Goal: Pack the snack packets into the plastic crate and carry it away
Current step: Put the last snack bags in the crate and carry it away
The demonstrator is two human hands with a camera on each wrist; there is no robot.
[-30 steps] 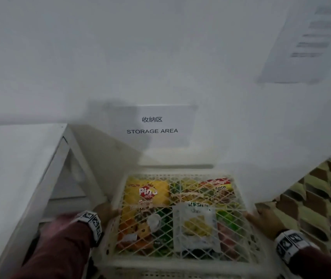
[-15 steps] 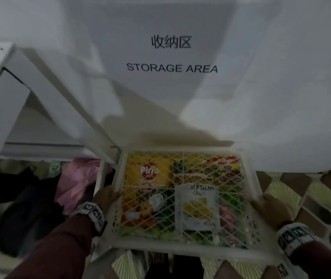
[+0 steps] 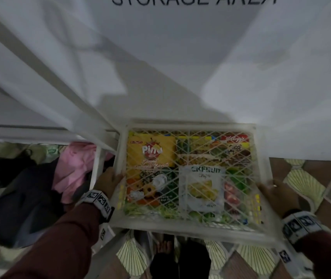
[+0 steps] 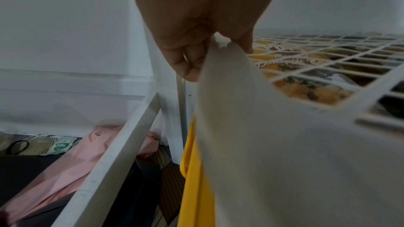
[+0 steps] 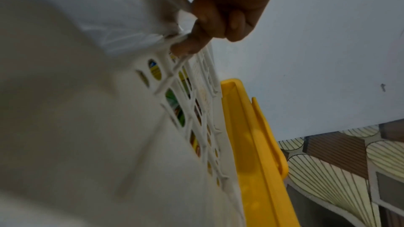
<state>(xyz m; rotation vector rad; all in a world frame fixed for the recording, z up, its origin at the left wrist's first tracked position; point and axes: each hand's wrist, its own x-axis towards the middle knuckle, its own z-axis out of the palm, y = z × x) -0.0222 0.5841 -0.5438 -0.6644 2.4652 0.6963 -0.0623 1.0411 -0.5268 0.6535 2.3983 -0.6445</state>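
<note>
Crate (image 3: 188, 228) (white lattice lid on, snack packets (image 3: 151, 151) inside) held beside white frame (image 3: 100, 158), near wall | left hand (image 3: 108, 179) grips left rim | right hand (image 3: 277, 193) grips right rim

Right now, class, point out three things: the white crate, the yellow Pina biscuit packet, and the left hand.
white crate (image 3: 190, 225): head view, on its near rim.
yellow Pina biscuit packet (image 3: 151, 151): head view, on its printed front under the lattice.
left hand (image 3: 109, 181): head view, on its back, gripping the crate's side.
</note>
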